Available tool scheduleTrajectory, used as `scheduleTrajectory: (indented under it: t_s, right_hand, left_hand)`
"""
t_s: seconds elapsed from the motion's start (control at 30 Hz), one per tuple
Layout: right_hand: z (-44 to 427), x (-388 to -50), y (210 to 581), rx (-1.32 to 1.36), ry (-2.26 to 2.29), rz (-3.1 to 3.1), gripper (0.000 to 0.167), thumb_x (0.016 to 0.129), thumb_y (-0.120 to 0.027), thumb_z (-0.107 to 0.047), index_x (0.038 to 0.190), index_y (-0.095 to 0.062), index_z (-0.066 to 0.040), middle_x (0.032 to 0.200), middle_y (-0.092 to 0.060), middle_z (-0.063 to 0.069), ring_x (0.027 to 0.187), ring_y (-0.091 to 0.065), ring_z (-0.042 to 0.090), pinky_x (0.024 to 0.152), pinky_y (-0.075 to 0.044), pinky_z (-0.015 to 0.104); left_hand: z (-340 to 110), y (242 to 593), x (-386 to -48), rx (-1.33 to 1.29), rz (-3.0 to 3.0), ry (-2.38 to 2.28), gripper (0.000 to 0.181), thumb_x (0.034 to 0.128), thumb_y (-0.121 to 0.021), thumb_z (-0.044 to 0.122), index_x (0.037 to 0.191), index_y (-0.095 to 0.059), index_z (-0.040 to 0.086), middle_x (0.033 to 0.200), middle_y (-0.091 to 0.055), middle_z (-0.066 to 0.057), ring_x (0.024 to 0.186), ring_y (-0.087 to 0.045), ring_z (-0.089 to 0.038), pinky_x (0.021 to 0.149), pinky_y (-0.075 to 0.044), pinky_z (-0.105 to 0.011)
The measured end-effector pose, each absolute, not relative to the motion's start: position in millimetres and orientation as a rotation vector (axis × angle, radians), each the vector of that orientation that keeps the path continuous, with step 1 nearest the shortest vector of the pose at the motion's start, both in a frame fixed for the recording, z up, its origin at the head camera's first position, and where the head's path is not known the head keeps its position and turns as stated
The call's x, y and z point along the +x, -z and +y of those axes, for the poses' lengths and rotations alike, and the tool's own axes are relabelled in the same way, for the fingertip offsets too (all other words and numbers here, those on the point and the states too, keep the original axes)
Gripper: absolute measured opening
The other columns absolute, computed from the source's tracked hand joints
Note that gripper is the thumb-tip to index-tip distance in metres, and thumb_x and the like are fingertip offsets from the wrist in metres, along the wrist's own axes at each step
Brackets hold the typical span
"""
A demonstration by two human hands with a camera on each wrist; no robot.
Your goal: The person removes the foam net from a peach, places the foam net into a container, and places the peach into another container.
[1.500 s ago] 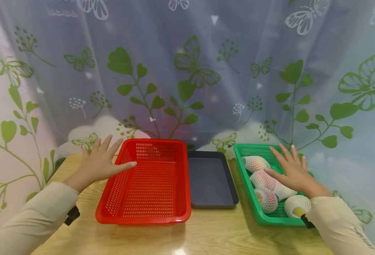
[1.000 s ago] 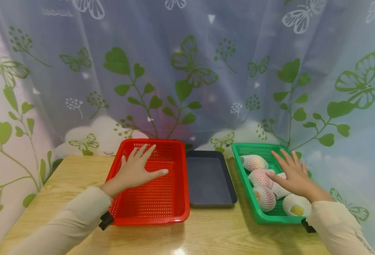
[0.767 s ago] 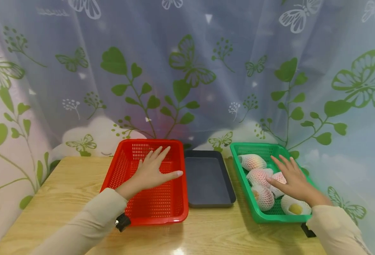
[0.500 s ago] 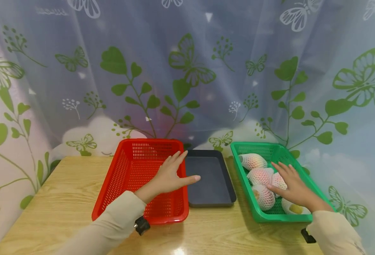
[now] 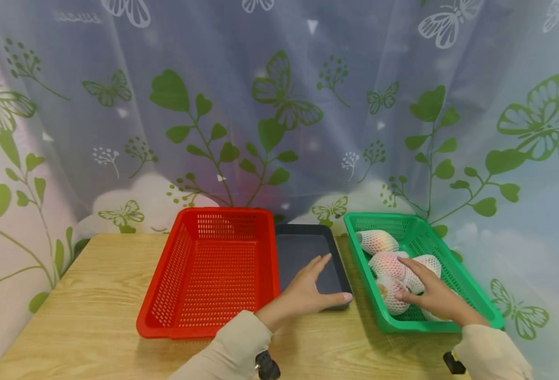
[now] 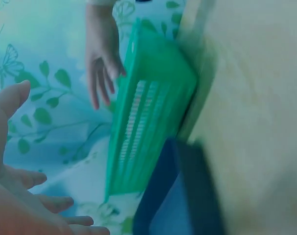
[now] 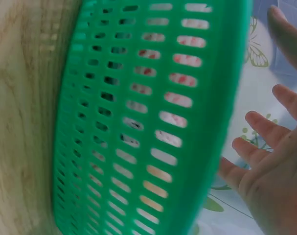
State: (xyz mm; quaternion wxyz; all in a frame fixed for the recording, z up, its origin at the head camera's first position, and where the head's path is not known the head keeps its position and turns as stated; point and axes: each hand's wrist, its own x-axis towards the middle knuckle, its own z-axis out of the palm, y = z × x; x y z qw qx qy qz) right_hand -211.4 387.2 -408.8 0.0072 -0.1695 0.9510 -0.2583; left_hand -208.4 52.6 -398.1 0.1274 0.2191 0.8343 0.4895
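Observation:
In the head view my right hand (image 5: 443,295) hovers over the green basket (image 5: 388,323), fingers spread and holding nothing. Inside that basket lie several round fruits in white foam nets, among them a pinkish netted fruit (image 5: 387,265) and a yellowish-pink netted fruit (image 5: 377,241); my hand partly covers the nearest ones. My left hand (image 5: 303,295) is above the front of the dark grey tray (image 5: 303,253), its fingers extended and nothing in it. The left wrist view shows my left hand (image 6: 28,196) apart from the green basket (image 6: 153,107). Slotted basket wall fills most of the right wrist view.
A red slotted basket (image 5: 148,316) stands left of the tray, close against it. All three containers sit on a wooden table (image 5: 99,295). A curtain (image 5: 241,105) printed with leaves and butterflies hangs right behind them.
My left hand has moved right, from the red basket's left side across to the grey tray. My right hand has come lower and slightly nearer over the netted fruits.

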Motion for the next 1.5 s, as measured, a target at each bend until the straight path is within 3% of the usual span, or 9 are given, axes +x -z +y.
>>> scheduleTrajectory:
  t_s: [0.27,0.47,0.77,0.93,1.13,1.5]
  right_hand:
    - [386,-211,420,-0.429,0.916,2.887,0.084,0.085,-0.072,-0.034,0.149,-0.026,-0.003,0.150,-0.021,0.032,0.131,-0.021,0.058,0.090,-0.034,0.073]
    - [388,-215,430,-0.429,0.963,2.865,0.083,0.085,-0.072,-0.030,0.149,-0.027,-0.003,0.150,-0.020,0.033,0.131,-0.021,0.059,0.089,-0.035,0.073]
    - [389,-218,437,-0.412,1.033,2.799,0.079,0.085,-0.073,-0.026,0.147,-0.030,0.000,0.149,-0.023,0.033,0.130,-0.022,0.059,0.089,-0.039,0.070]
    - [389,-220,441,-0.452,1.050,2.770,0.075,0.085,-0.073,-0.023,0.144,-0.034,0.003,0.146,-0.027,0.034,0.127,-0.025,0.062,0.090,-0.038,0.069]
    - [391,-226,449,-0.466,1.039,2.740,0.071,0.085,-0.072,-0.022,0.141,-0.037,0.004,0.144,-0.028,0.035,0.127,-0.025,0.061,0.092,-0.036,0.070]
    - [387,-234,456,-0.438,0.995,2.766,0.078,0.079,-0.078,-0.022,0.141,-0.037,0.003,0.141,-0.028,0.035,0.127,-0.026,0.056,0.092,-0.036,0.069]
  left_hand:
    - [94,425,-192,0.519,2.206,-1.607,0.086,0.0800,-0.075,0.045,0.151,-0.029,0.028,0.155,-0.029,-0.004,0.140,-0.030,-0.032,0.105,-0.035,-0.056]
    - [123,437,-181,0.318,2.019,-1.791,0.082,0.0785,-0.079,0.036,0.148,-0.036,0.026,0.151,-0.035,-0.010,0.137,-0.034,-0.037,0.103,-0.038,-0.057]
    - [160,450,-169,0.048,1.611,-2.169,0.073,0.0820,-0.076,0.012,0.144,-0.038,0.003,0.145,-0.042,-0.019,0.131,-0.039,-0.043,0.102,-0.040,-0.055]
    - [170,455,-166,-0.008,1.502,-2.304,0.066,0.0821,-0.072,0.001,0.139,-0.040,-0.006,0.135,-0.051,-0.023,0.121,-0.051,-0.040,0.098,-0.047,-0.045]
    - [178,459,-164,-0.075,1.496,-2.332,0.054,0.0812,-0.071,-0.003,0.131,-0.050,-0.007,0.127,-0.058,-0.023,0.116,-0.056,-0.036,0.091,-0.052,-0.039]
    - [190,462,-162,-0.224,1.396,-2.453,0.049,0.0757,-0.069,-0.015,0.123,-0.056,-0.010,0.117,-0.062,-0.027,0.095,-0.067,-0.029,0.078,-0.057,-0.035]
